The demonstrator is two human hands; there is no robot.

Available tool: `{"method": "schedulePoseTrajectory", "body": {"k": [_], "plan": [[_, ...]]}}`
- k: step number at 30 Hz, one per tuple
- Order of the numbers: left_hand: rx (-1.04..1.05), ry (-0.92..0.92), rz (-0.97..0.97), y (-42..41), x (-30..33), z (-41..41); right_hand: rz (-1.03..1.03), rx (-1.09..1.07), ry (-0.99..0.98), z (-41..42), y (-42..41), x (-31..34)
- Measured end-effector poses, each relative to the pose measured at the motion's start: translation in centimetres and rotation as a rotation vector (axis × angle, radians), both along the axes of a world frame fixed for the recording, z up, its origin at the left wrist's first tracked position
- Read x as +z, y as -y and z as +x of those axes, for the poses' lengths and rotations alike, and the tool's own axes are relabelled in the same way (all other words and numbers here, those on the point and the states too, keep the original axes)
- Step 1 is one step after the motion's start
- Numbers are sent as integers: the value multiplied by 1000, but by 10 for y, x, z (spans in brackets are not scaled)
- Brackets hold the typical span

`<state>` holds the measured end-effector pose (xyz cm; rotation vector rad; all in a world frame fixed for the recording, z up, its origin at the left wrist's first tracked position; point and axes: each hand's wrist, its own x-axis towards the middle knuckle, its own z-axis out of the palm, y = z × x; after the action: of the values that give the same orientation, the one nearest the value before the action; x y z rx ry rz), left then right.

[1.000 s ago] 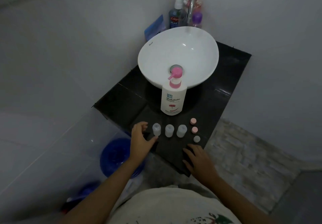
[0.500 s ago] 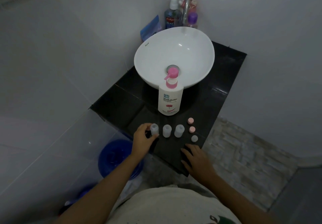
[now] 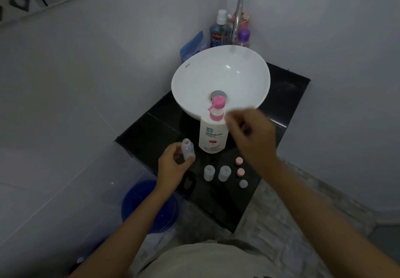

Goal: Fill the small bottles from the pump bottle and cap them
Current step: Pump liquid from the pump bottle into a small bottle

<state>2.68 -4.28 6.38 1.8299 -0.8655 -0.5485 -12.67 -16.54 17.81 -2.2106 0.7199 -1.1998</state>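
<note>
On the black stone counter (image 3: pixel 151 130), bare room lies left of the white pump bottle with the pink pump head (image 3: pixel 213 134). Close behind that bottle the white round basin (image 3: pixel 194 82) blocks the way back. In front, two uncapped translucent small bottles (image 3: pixel 209 172) stand side by side, with three round caps (image 3: pixel 240 172) in a line just to their right, narrowing the front strip. The right hand (image 3: pixel 249 132), blurred, hovers beside the pump head.

A white basin (image 3: pixel 194 87) sits on the black surface (image 3: pixel 287 95), a curved tap (image 3: pixel 237 17) behind it beside a blue mouthwash bottle (image 3: pixel 217 34), a purple-capped bottle (image 3: pixel 244 37) and a blue packet (image 3: pixel 192 45); a blue bucket (image 3: pixel 138 204) stands on the floor below
</note>
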Motion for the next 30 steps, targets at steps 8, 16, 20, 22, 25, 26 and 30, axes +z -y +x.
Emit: {"method": "schedulePoseTrajectory", "body": {"k": [8, 16, 20, 22, 25, 26, 30], "plan": [[-56, 156, -128, 23, 59, -2, 468, 159, -322, 77, 70, 33], [-62, 265, -121, 32, 78, -4, 656, 214, -324, 86, 70, 10], [-57, 294, -80, 33, 81, -2, 696, 215, -283, 85, 74, 7], [-56, 289, -71, 31, 81, -1, 704, 221, -287, 84, 75, 5], [-51, 276, -73, 26, 82, 1, 749, 240, -270, 85, 75, 5], [-49, 271, -73, 25, 82, 1, 750, 239, -274, 85, 76, 5], [-40, 264, -66, 29, 86, 4, 735, 220, -300, 88, 76, 2]]}}
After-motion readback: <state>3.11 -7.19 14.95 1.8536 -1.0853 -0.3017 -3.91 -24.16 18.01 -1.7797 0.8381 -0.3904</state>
